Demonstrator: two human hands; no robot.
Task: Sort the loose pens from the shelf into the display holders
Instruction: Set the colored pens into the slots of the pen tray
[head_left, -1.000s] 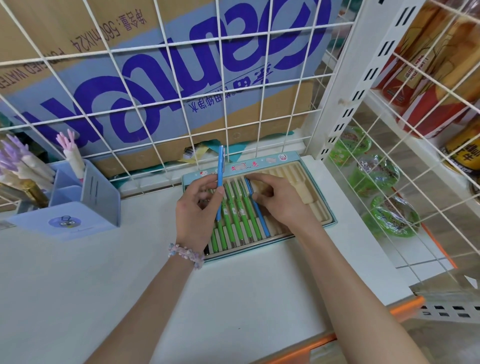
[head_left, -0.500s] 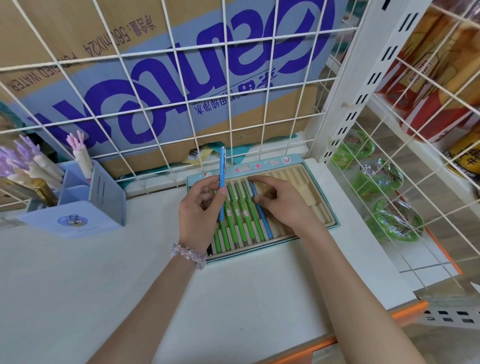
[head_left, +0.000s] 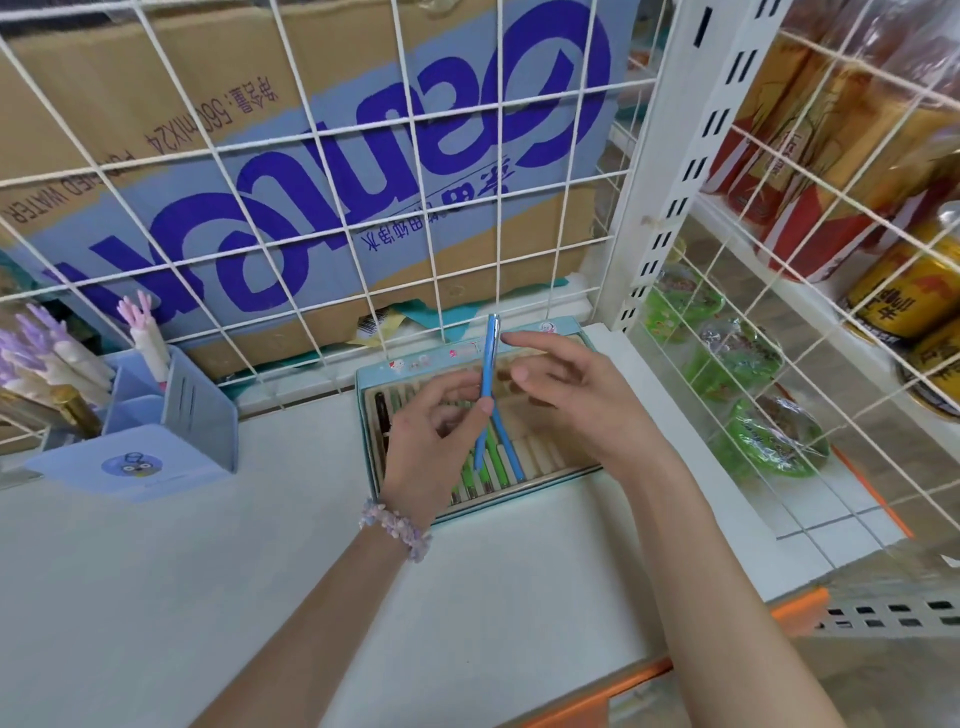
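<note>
A slotted display tray (head_left: 569, 332) with a light blue rim lies on the white shelf against the wire grid. Several green pens (head_left: 474, 475) and one blue pen (head_left: 509, 447) lie in its slots. My left hand (head_left: 431, 441) hovers over the tray's left half and pinches a second blue pen (head_left: 488, 358), held nearly upright. My right hand (head_left: 582, 395) hovers over the tray's right half with fingers spread and relaxed, holding nothing, its fingertips close to the upright pen.
A blue desk-organizer holder (head_left: 171, 415) with purple and pink novelty pens (head_left: 57, 353) stands at the left. A white wire grid (head_left: 332, 150) with a cardboard box behind it closes the back. Another grid (head_left: 779, 332) on the right fences off green cups and cans.
My right hand has lifted off the pens in the tray and opened. My left hand still holds the blue pen, raised slightly higher.
</note>
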